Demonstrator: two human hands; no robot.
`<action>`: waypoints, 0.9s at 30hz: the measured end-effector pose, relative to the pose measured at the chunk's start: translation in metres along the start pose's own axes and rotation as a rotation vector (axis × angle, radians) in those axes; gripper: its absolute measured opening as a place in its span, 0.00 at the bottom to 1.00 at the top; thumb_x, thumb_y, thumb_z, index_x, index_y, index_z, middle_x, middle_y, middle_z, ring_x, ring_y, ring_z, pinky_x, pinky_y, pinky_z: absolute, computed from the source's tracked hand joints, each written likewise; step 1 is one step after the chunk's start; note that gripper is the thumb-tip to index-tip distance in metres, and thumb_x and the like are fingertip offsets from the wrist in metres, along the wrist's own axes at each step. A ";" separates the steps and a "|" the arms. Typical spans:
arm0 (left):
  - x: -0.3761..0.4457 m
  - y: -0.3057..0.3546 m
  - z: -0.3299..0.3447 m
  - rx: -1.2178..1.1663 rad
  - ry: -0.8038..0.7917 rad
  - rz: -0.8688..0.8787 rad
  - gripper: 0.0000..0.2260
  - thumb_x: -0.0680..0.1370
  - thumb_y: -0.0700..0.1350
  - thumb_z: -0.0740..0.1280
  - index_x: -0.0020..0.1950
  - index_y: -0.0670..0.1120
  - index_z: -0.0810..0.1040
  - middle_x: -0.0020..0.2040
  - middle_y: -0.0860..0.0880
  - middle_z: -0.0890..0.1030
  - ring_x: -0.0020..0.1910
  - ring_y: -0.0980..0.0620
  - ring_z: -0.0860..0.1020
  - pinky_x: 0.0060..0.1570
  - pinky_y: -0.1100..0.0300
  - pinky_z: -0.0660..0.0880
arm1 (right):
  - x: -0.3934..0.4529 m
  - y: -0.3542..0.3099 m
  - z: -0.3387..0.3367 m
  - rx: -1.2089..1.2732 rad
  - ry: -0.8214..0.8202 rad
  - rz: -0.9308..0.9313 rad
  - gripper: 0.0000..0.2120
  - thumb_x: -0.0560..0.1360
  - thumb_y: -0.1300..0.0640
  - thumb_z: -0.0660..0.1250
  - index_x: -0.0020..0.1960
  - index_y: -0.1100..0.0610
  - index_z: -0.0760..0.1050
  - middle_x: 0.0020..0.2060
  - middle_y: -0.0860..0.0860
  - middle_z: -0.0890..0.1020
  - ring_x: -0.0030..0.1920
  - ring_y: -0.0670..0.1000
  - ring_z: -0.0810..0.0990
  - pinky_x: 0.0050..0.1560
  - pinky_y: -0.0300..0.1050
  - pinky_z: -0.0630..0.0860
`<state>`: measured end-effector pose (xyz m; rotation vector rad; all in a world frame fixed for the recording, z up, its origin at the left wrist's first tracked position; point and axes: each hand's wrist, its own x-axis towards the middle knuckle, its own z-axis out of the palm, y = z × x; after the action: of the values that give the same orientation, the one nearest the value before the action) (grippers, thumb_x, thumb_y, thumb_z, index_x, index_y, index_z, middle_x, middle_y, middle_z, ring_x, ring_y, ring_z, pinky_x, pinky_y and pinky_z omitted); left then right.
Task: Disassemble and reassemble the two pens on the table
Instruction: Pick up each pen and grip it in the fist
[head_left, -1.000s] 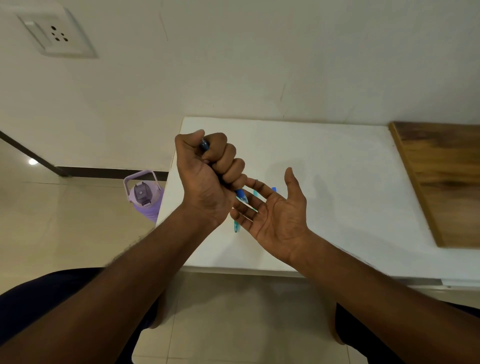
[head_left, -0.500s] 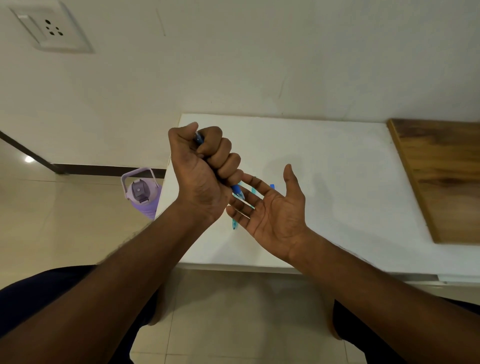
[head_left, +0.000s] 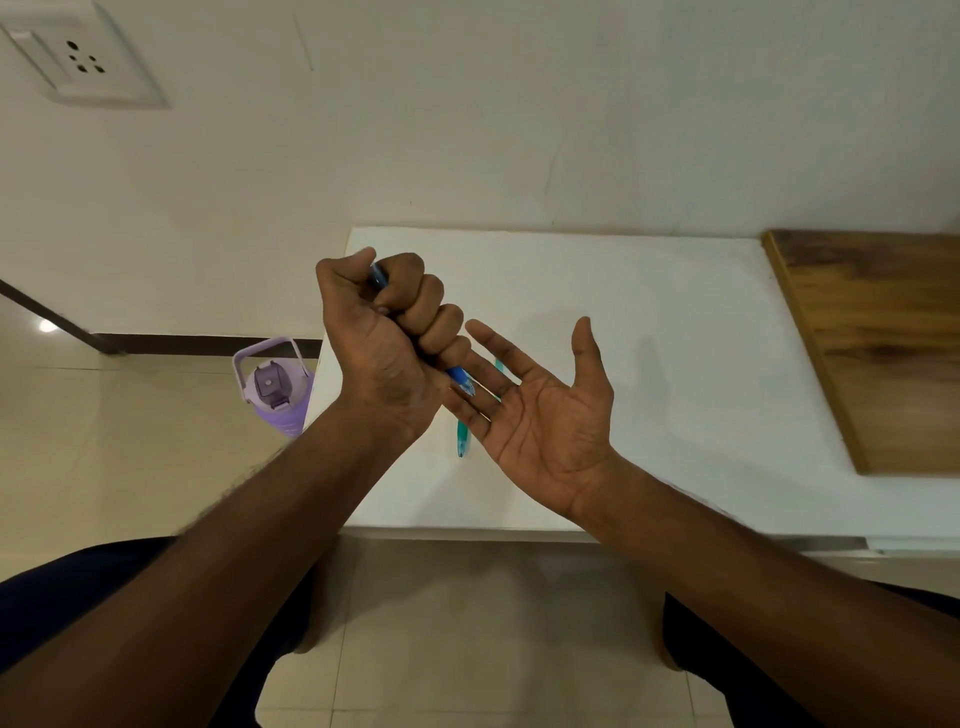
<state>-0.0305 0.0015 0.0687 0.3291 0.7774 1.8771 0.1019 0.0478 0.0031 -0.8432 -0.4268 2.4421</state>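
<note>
My left hand (head_left: 387, 343) is a closed fist around a blue pen (head_left: 460, 378), held above the white table (head_left: 649, 332). The pen's top pokes out beside my thumb and its clear tip points down onto the fingers of my right hand (head_left: 540, 410). That hand is held palm up with its fingers spread, just right of the fist, and holds nothing. A teal pen (head_left: 462, 441) lies on the table under my right fingers, mostly hidden; only its near end and a short far piece show.
A wooden board (head_left: 878, 348) lies on the table's right side. A purple water bottle (head_left: 275, 389) stands on the tiled floor left of the table. The wall with a socket (head_left: 78, 60) is behind. My knees are below the table's near edge.
Both hands have kept their pose. My left fist with the blue pen has shifted slightly, its tip staying over my open right fingers. The view has moved a little.
</note>
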 end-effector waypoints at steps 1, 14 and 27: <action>0.000 0.000 0.000 0.003 0.000 0.002 0.22 0.84 0.54 0.46 0.30 0.50 0.54 0.26 0.53 0.52 0.25 0.55 0.49 0.27 0.64 0.50 | 0.000 0.000 0.000 -0.004 0.013 -0.001 0.44 0.76 0.25 0.57 0.75 0.58 0.75 0.70 0.63 0.79 0.74 0.65 0.75 0.73 0.60 0.72; 0.001 0.005 -0.002 0.021 0.057 -0.011 0.21 0.84 0.56 0.48 0.32 0.51 0.52 0.27 0.53 0.50 0.26 0.53 0.48 0.27 0.64 0.50 | 0.031 -0.073 -0.063 -2.039 0.463 -0.599 0.17 0.87 0.52 0.59 0.74 0.52 0.73 0.72 0.52 0.78 0.73 0.57 0.75 0.73 0.54 0.72; 0.000 0.000 0.005 0.064 0.022 -0.042 0.21 0.84 0.54 0.47 0.31 0.51 0.52 0.28 0.53 0.50 0.27 0.53 0.48 0.27 0.64 0.50 | 0.036 -0.056 -0.112 -2.385 0.572 -0.410 0.37 0.80 0.32 0.34 0.86 0.46 0.42 0.86 0.54 0.44 0.85 0.64 0.44 0.81 0.72 0.50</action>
<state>-0.0277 0.0028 0.0721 0.3294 0.8543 1.8219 0.1702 0.1278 -0.0746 -1.6168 -2.7477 0.1241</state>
